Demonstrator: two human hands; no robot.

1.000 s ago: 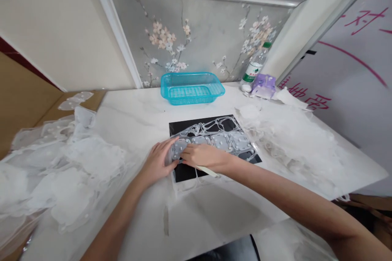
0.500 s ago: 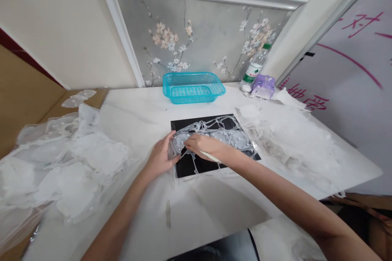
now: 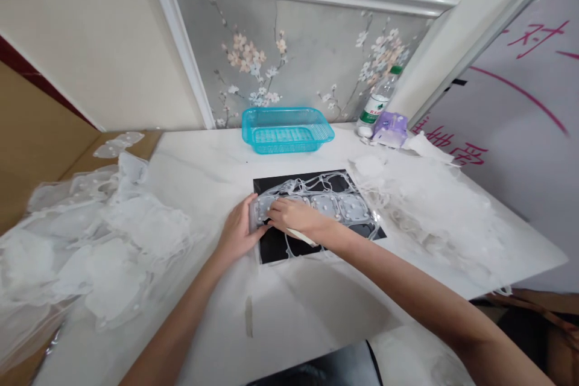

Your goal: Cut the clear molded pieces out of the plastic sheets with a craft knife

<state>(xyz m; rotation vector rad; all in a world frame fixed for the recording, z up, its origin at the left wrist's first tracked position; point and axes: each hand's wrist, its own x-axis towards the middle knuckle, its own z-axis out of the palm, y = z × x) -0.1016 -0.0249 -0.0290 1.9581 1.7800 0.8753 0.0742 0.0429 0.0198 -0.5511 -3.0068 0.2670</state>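
A translucent, rubbery-looking moulded sheet with rounded, studded panels and loose stringy edging lies on a black board. My left hand rests at the left edge of both, thumb and forefinger spread apart on the sheet. Just right of it, my right hand is closed around a slim, pale tool, whose rear end sticks out below the palm. The tool's tip and the spot it works on are hidden under the fingers.
Translucent pieces are heaped on the left, and stringy clear scraps on the right. Behind the board stand a blue plastic basket, a water bottle and a purple packet. A dark glossy object lies at the near edge.
My right hand has shifted slightly left, closer to my left thumb, with the pale tool still in it. The left hand stays nearly in place at the sheet's edge.
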